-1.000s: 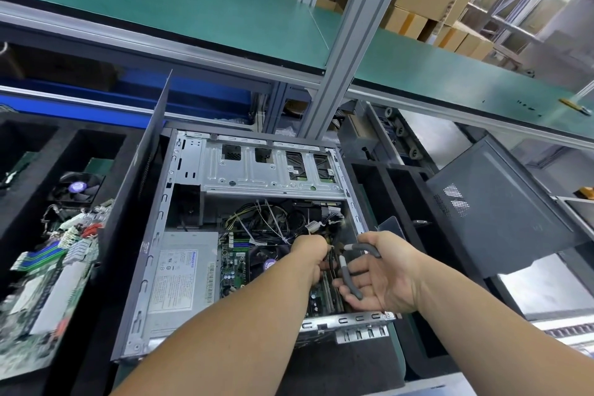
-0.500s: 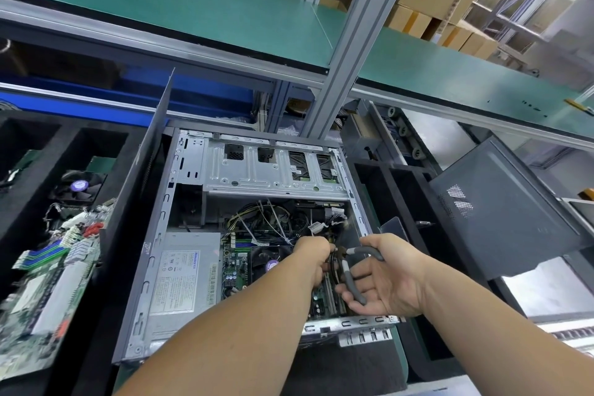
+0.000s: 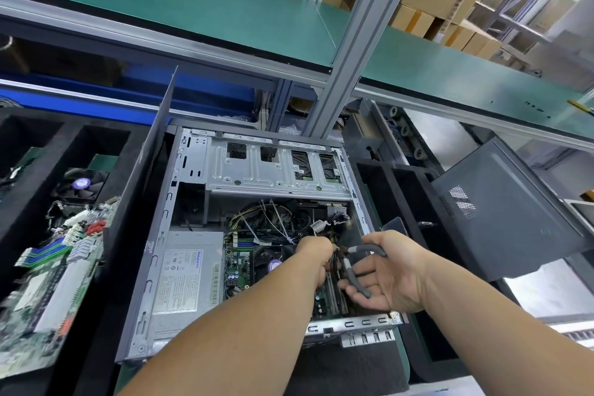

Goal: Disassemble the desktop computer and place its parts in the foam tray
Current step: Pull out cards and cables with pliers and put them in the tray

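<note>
The open desktop computer case (image 3: 193, 260) lies on its side in front of me, showing its power supply (image 3: 183, 280), motherboard (image 3: 239, 270) and a tangle of cables (image 3: 273, 219). My left hand (image 3: 313, 259) is curled inside the case and grips a bundle of dark cables near the right wall. My right hand (image 3: 390, 276) holds grey-handled cutting pliers (image 3: 355, 270), handles spread, jaws at the cables beside my left hand. A black foam tray (image 3: 106, 135) at left holds a fan (image 3: 80, 185) and a circuit board.
A dark side panel (image 3: 144, 170) stands upright between case and left tray. Another black foam tray (image 3: 401, 202) lies to the right, with a grey case cover (image 3: 501, 212) leaning over it. An aluminium post (image 3: 350, 42) and green shelf rise behind.
Both hands stay at the same spot in the case. The pliers' handles have shifted slightly in my right hand; the view has crept a little.
</note>
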